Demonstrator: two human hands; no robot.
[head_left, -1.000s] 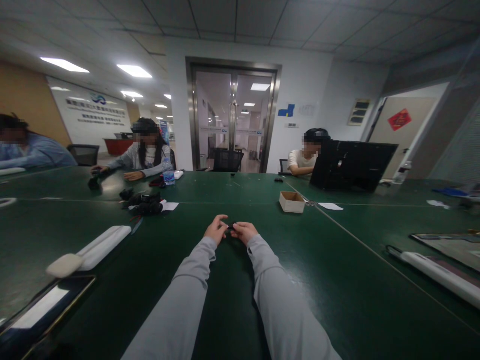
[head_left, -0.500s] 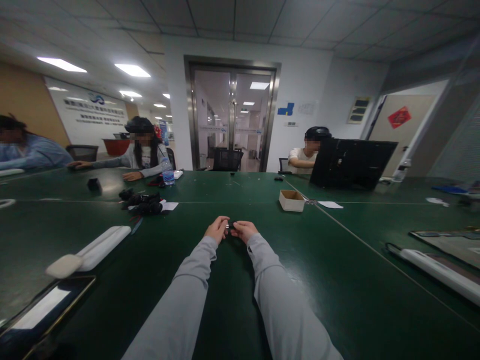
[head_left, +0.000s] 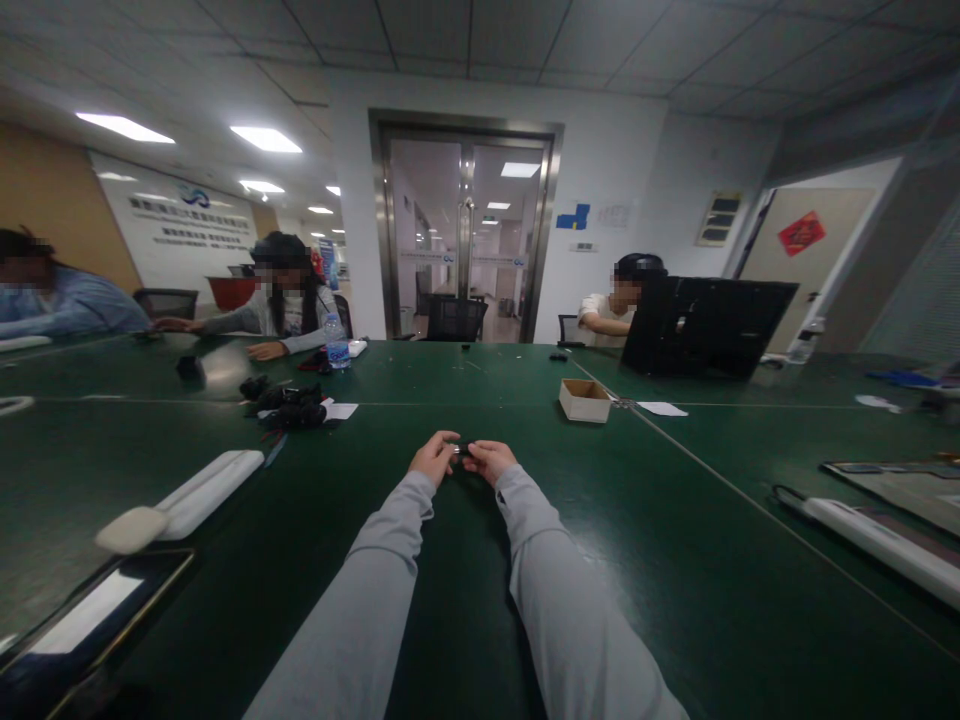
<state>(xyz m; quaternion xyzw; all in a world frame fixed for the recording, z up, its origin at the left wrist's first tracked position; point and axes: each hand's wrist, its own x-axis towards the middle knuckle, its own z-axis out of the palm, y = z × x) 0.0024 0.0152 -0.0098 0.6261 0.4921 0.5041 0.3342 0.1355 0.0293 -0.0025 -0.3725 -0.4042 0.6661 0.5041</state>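
Both my arms in grey sleeves reach out over the dark green table (head_left: 600,560). My left hand (head_left: 433,458) and my right hand (head_left: 488,461) meet at the table's middle, fingers curled in a pinch. Between them they grip a small black object (head_left: 463,449) with a bit of bright metal showing; it is too small to name. Both hands rest low on the tabletop.
A small open cardboard box (head_left: 584,401) sits beyond my right hand. A heap of black items (head_left: 289,407) with white paper lies at far left. White power strips (head_left: 206,482) (head_left: 877,540) lie left and right. A phone (head_left: 82,620), a laptop (head_left: 705,327), a bottle (head_left: 337,349) and three seated people ring the table.
My hands have stayed in place on the small object, with only slight finger shifts. The person at far left drew an arm across the table.
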